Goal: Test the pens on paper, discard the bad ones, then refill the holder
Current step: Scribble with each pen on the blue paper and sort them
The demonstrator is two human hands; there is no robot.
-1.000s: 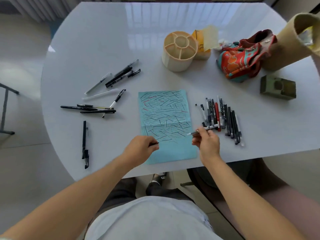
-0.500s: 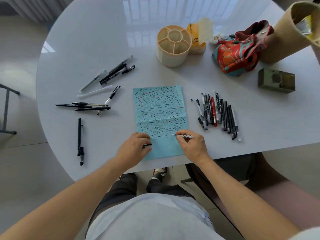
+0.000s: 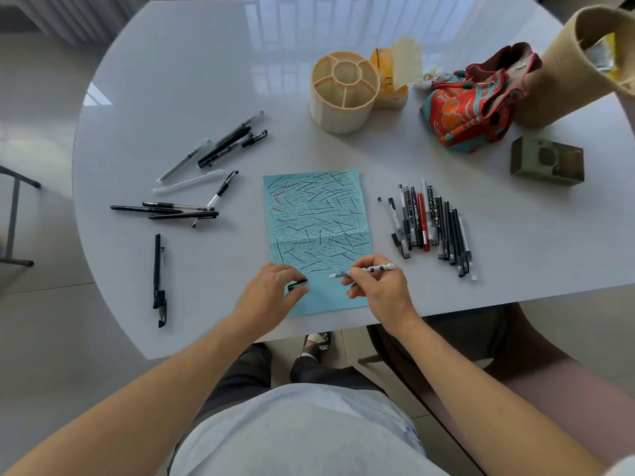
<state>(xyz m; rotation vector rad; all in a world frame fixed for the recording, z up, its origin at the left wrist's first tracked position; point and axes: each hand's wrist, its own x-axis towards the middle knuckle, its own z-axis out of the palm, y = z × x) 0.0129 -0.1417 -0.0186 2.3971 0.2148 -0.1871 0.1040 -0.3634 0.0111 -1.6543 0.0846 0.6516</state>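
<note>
A light blue sheet of paper point(image 3: 319, 218), covered with short black and red strokes, lies in the middle of the white table point(image 3: 171, 80). My right hand point(image 3: 378, 286) grips a white patterned pen point(image 3: 372, 269), its tip on the lower part of the sheet. At the paper's lower left, my left hand point(image 3: 271, 293) pinches a small black pen cap point(image 3: 297, 285). The cream pen holder point(image 3: 345, 92), divided into compartments, stands with no pens in it at the back. A row of pens point(image 3: 429, 225) lies right of the paper. Several scattered pens point(image 3: 202, 187) lie to the left.
A lone black pen point(image 3: 158, 273) lies near the front left edge. At the back right sit a yellow tissue pack point(image 3: 395, 77), a red patterned cloth bag point(image 3: 474, 101), a tan felt container point(image 3: 577, 63) and an olive box point(image 3: 548, 161). A chair point(image 3: 429, 338) stands under the table's front edge.
My right hand brought the patterned pen from beside the right-hand row down to the paper's lower part. My left hand stayed on the paper's lower left with the cap.
</note>
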